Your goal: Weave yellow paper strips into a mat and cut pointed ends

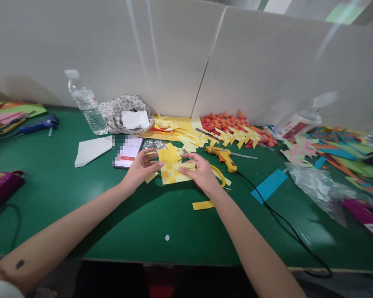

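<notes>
In the head view, a checkered woven piece of yellow paper [173, 170] sits mid-frame, between the two hands. The left hand [140, 169] pinches its left edge, thumb in front; the right hand [201, 169] grips its right side by thumb and fingers. A yellow glue gun [225, 156] lies right of centre, and a yellow paper strip [202, 205] lies below the right hand.
</notes>
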Demonstrator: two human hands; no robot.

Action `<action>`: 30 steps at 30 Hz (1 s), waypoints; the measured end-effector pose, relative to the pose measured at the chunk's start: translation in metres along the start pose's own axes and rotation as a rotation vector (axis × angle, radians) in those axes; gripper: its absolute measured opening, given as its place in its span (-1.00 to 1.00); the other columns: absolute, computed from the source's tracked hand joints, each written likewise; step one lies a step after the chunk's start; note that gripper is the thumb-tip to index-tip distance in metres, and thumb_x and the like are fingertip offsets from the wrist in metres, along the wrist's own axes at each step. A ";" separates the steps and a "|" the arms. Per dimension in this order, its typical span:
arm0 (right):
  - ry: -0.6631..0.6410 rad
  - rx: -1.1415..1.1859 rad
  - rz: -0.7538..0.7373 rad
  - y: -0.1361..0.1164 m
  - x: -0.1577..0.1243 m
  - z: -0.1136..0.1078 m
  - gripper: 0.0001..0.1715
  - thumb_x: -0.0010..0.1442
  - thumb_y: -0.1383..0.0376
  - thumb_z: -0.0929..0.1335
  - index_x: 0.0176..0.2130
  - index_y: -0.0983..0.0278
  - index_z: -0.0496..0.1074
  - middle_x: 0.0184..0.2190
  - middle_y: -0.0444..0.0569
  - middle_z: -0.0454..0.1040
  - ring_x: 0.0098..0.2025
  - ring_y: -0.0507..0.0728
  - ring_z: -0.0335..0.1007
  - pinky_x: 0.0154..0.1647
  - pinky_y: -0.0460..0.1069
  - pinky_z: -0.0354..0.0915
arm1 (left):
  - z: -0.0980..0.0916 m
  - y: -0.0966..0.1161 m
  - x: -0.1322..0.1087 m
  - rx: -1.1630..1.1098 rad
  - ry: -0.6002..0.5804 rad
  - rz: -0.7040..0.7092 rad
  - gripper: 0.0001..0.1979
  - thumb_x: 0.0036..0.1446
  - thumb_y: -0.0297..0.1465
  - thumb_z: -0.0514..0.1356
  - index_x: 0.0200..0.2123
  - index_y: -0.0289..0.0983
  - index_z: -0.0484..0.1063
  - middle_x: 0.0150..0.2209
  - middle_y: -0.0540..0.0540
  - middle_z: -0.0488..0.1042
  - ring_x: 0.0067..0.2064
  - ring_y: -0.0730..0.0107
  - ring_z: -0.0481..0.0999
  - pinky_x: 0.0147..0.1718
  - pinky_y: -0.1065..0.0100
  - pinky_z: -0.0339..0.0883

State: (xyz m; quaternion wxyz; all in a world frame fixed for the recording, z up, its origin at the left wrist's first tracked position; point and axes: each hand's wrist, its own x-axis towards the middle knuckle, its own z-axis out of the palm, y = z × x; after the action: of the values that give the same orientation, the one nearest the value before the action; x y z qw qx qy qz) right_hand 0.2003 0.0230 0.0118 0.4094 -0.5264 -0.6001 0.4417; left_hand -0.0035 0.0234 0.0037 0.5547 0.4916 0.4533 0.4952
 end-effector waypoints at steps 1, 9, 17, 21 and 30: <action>0.065 0.018 -0.011 0.001 0.001 0.000 -0.49 -0.13 0.20 0.47 -0.14 0.24 0.39 -0.33 -0.08 0.44 -0.37 0.06 0.38 -0.39 -0.05 0.30 | 0.000 0.001 0.000 -0.042 0.010 -0.007 -0.39 -0.15 -0.29 0.36 0.00 -0.21 0.25 0.07 -0.21 0.34 -0.03 0.19 0.46 -0.09 0.18 0.36; 0.084 0.170 -0.029 0.006 0.003 0.008 -0.45 -0.19 0.19 0.50 -0.18 0.24 0.36 -0.31 -0.06 0.44 -0.28 0.10 0.41 -0.32 -0.03 0.35 | 0.001 -0.005 -0.002 -0.023 -0.096 -0.165 -0.61 -0.15 -0.24 0.37 -0.22 -0.27 0.46 -0.24 -0.08 0.53 -0.27 0.43 0.51 -0.32 0.44 0.40; 0.013 0.156 0.031 0.002 0.000 0.009 -0.44 -0.20 0.21 0.51 -0.18 0.22 0.32 -0.39 -0.13 0.43 -0.36 0.06 0.41 -0.32 -0.03 0.34 | 0.001 -0.004 -0.002 -0.051 -0.047 -0.175 -0.69 -0.18 -0.20 0.37 -0.38 -0.28 0.54 -0.45 0.03 0.46 -0.52 0.65 0.34 -0.46 0.52 0.31; -0.117 0.157 0.070 0.002 -0.001 0.010 -0.42 -0.23 0.23 0.52 -0.18 0.23 0.34 -0.42 -0.12 0.48 -0.37 0.10 0.45 -0.29 0.02 0.37 | -0.002 -0.010 0.000 0.060 -0.051 -0.111 -0.69 -0.13 -0.17 0.34 -0.34 -0.23 0.56 -0.44 0.03 0.47 -0.47 0.60 0.34 -0.47 0.53 0.25; -0.178 0.153 0.058 -0.002 -0.005 0.013 -0.56 -0.10 0.13 0.48 -0.21 0.29 0.48 -0.19 0.05 0.56 -0.18 0.21 0.51 -0.15 0.11 0.42 | 0.002 -0.005 -0.005 0.011 -0.150 -0.203 -0.66 -0.03 -0.16 0.28 -0.21 -0.21 0.53 -0.32 -0.04 0.53 -0.35 0.48 0.48 -0.37 0.47 0.40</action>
State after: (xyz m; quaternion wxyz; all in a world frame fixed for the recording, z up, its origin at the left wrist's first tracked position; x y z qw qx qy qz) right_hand 0.1881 0.0163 0.0098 0.3806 -0.4694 -0.5834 0.5426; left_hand -0.0013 0.0182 -0.0007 0.6316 0.4819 0.4606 0.3958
